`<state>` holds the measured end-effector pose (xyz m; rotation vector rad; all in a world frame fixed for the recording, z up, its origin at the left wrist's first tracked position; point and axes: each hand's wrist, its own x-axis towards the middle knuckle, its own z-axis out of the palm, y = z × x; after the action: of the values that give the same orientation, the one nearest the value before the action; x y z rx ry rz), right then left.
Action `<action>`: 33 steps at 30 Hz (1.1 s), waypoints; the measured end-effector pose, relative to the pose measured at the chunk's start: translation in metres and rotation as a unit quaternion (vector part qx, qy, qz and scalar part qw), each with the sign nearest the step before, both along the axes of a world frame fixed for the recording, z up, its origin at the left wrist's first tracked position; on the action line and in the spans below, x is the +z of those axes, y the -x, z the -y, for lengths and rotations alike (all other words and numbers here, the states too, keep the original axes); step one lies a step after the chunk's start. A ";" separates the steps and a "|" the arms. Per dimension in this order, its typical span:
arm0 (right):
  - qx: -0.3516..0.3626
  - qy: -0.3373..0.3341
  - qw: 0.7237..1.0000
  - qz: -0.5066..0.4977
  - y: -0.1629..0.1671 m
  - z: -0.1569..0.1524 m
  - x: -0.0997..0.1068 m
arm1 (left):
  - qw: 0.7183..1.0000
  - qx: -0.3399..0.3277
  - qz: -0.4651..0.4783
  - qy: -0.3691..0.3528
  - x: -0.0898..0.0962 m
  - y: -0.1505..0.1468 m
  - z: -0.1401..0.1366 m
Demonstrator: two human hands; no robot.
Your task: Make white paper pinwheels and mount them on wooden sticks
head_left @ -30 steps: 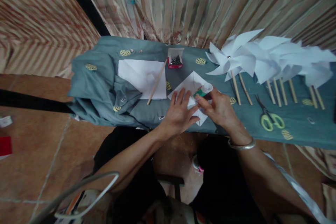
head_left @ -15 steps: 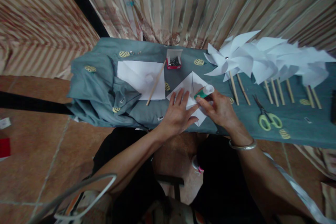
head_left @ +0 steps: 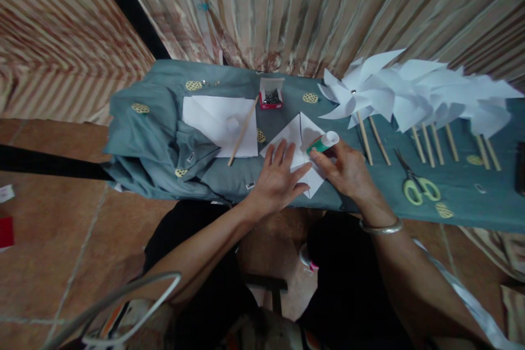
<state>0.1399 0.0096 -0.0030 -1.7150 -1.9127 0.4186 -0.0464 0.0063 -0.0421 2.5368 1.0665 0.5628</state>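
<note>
This looks like a home craft corner, with striped drapes [head_left: 254, 11] behind a narrow cloth-covered table [head_left: 463, 191], a tiled floor [head_left: 49, 246], paper pinwheels [head_left: 435, 90] on wooden sticks [head_left: 365, 138], scissors [head_left: 412, 176] and a glue stick [head_left: 322, 143].

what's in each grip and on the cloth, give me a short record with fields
left grip: spread on creased white paper
right grip: holding green-and-white tube over that paper
red box: beyond the paper, lid up, small dark pieces inside
left side: white sheets, wooden stick lying on them
right side: white pinwheels on wooden sticks, scissors
surface: grey-green patterned cloth
</note>
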 end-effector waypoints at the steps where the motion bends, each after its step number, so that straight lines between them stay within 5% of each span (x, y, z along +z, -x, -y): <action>1: -0.001 -0.002 1.000 -0.001 0.000 0.000 -0.001 | 1.000 0.000 0.002 -0.002 0.000 0.000 0.000; 21: -0.012 -0.036 0.999 -0.005 0.011 -0.009 -0.008 | 1.000 0.002 -0.010 -0.006 0.000 -0.001 0.000; 33: 0.006 0.000 0.998 -0.060 0.010 -0.013 -0.008 | 1.000 0.004 -0.016 -0.011 -0.002 -0.002 -0.001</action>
<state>0.1298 0.0230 -0.0115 -1.6402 -1.8386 0.5140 -0.0447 0.0068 -0.0442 2.5705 1.0871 0.5409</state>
